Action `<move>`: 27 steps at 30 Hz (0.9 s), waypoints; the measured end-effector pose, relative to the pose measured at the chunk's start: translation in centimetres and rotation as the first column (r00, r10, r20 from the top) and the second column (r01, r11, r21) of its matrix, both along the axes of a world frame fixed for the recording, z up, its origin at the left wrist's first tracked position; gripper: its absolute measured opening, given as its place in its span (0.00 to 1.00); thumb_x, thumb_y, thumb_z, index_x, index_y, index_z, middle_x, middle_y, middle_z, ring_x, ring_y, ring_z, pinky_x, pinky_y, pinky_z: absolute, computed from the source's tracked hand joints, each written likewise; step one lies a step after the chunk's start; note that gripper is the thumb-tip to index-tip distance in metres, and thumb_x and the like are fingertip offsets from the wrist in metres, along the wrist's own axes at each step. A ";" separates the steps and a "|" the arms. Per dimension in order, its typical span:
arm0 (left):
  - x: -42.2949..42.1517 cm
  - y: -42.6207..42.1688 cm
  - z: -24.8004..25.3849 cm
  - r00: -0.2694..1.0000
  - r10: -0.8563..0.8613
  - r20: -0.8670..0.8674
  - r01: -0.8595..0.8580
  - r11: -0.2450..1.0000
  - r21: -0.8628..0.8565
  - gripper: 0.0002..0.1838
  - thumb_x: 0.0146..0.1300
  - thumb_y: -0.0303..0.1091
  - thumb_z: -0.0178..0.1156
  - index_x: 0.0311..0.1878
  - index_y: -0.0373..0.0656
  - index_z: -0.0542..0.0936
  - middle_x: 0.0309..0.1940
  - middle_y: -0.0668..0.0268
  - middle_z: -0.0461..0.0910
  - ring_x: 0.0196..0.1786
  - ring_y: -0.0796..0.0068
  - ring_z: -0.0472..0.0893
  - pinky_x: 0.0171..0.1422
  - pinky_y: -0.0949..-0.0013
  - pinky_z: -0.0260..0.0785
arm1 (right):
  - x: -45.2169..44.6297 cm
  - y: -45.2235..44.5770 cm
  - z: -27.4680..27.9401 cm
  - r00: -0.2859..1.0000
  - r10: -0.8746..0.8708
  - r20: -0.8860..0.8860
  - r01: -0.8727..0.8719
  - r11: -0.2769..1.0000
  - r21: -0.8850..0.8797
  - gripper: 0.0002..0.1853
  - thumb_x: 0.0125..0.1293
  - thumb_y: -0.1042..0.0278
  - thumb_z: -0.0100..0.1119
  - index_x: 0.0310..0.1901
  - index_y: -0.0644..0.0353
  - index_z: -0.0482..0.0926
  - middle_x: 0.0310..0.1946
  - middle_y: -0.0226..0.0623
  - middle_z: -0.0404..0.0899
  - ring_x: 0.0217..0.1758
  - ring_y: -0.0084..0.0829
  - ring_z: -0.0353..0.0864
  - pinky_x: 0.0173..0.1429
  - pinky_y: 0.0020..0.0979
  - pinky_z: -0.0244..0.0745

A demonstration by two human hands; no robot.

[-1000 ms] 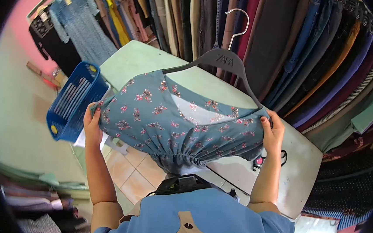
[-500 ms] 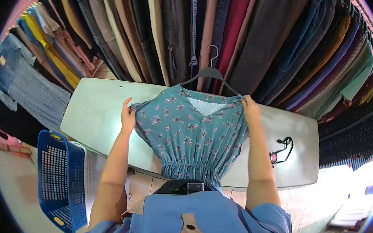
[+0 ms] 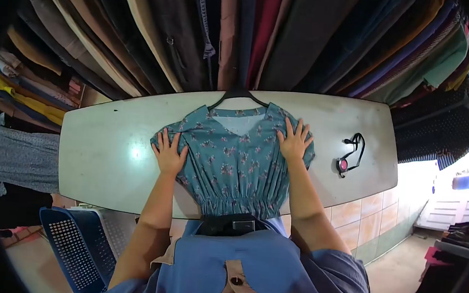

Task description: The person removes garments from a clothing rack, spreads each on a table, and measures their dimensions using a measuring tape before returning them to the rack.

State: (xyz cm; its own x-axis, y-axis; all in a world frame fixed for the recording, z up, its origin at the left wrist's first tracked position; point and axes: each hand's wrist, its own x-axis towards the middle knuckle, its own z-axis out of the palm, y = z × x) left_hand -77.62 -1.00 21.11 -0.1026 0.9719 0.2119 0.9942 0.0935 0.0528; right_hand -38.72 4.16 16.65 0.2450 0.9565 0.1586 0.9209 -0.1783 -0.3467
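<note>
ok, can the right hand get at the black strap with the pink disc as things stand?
Probably yes. The right hand is spread flat on the floral garment, gripping nothing, and the black strap with the pink disc lies uncovered to its right, with only sleeve edge and bare table between.

Dress (image 3: 233, 160): teal, scattered with small pink and pale flower sprigs. Hanger (image 3: 234, 93): black. Table (image 3: 107, 153): plain off-white. Toward its right edge, black cord (image 3: 362, 147), pink-faced round piece (image 3: 343, 165). Beyond far edge, trousers (image 3: 264, 33) in maroon, tan, black. Off near left corner, blue basket (image 3: 67, 238). Shirt (image 3: 195, 264): blue, beige trim.
</note>
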 end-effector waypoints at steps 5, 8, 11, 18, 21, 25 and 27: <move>-1.6 1.3 1.4 0.999 0.012 -0.038 -0.015 0.997 -0.074 0.30 0.60 0.58 0.51 0.66 0.61 0.66 0.73 0.62 0.46 0.75 0.57 0.45 0.72 0.39 0.32 | 0.4 2.0 1.2 1.000 0.016 -0.002 -0.016 0.998 -0.067 0.28 0.64 0.39 0.45 0.65 0.30 0.62 0.72 0.43 0.43 0.73 0.55 0.40 0.67 0.68 0.34; -1.7 1.4 2.0 0.999 0.008 -0.043 -0.011 0.998 -0.064 0.31 0.61 0.59 0.50 0.67 0.64 0.63 0.73 0.62 0.46 0.75 0.57 0.45 0.72 0.40 0.32 | 4.0 2.2 -1.1 0.932 0.180 -0.314 -0.067 0.938 0.340 0.23 0.66 0.57 0.49 0.63 0.45 0.65 0.64 0.51 0.60 0.66 0.60 0.56 0.69 0.51 0.51; -1.6 0.8 2.2 1.000 0.011 -0.021 -0.013 0.997 -0.072 0.32 0.61 0.59 0.51 0.69 0.66 0.61 0.73 0.61 0.46 0.75 0.56 0.45 0.72 0.40 0.32 | 7.2 -1.3 0.2 0.809 -0.188 -0.557 0.327 0.931 0.161 0.19 0.65 0.63 0.52 0.57 0.54 0.72 0.57 0.50 0.70 0.62 0.51 0.65 0.67 0.44 0.56; -1.7 0.2 3.3 1.000 0.007 -0.011 -0.008 0.998 -0.064 0.33 0.60 0.56 0.53 0.69 0.66 0.60 0.73 0.60 0.47 0.75 0.56 0.46 0.72 0.41 0.33 | 7.3 -1.9 1.3 0.998 0.010 -0.068 0.005 0.974 0.227 0.15 0.57 0.66 0.59 0.46 0.60 0.76 0.38 0.45 0.78 0.46 0.44 0.76 0.54 0.42 0.67; -1.9 0.0 3.2 1.000 0.015 -0.014 -0.016 0.997 -0.069 0.33 0.60 0.57 0.54 0.69 0.66 0.60 0.73 0.60 0.47 0.75 0.56 0.46 0.72 0.41 0.32 | 8.2 0.4 0.8 0.948 0.287 -0.133 -0.265 0.950 0.164 0.15 0.52 0.67 0.64 0.42 0.59 0.76 0.33 0.45 0.78 0.44 0.43 0.76 0.51 0.40 0.69; -2.0 -0.1 3.4 1.000 0.005 -0.020 -0.006 0.998 -0.064 0.33 0.59 0.56 0.55 0.69 0.66 0.61 0.73 0.60 0.47 0.75 0.56 0.45 0.72 0.40 0.31 | 10.8 1.3 0.4 0.693 -0.125 -0.710 0.003 0.985 -0.171 0.18 0.51 0.70 0.65 0.45 0.57 0.73 0.36 0.42 0.79 0.48 0.42 0.74 0.53 0.38 0.67; -2.3 0.1 3.4 1.000 -0.008 -0.003 0.008 0.998 -0.070 0.33 0.60 0.55 0.55 0.69 0.65 0.61 0.73 0.60 0.47 0.74 0.55 0.46 0.72 0.39 0.32 | 11.1 1.3 2.8 0.680 -0.165 -0.714 0.015 0.977 -0.212 0.21 0.52 0.69 0.65 0.48 0.56 0.71 0.40 0.43 0.79 0.50 0.42 0.73 0.55 0.39 0.65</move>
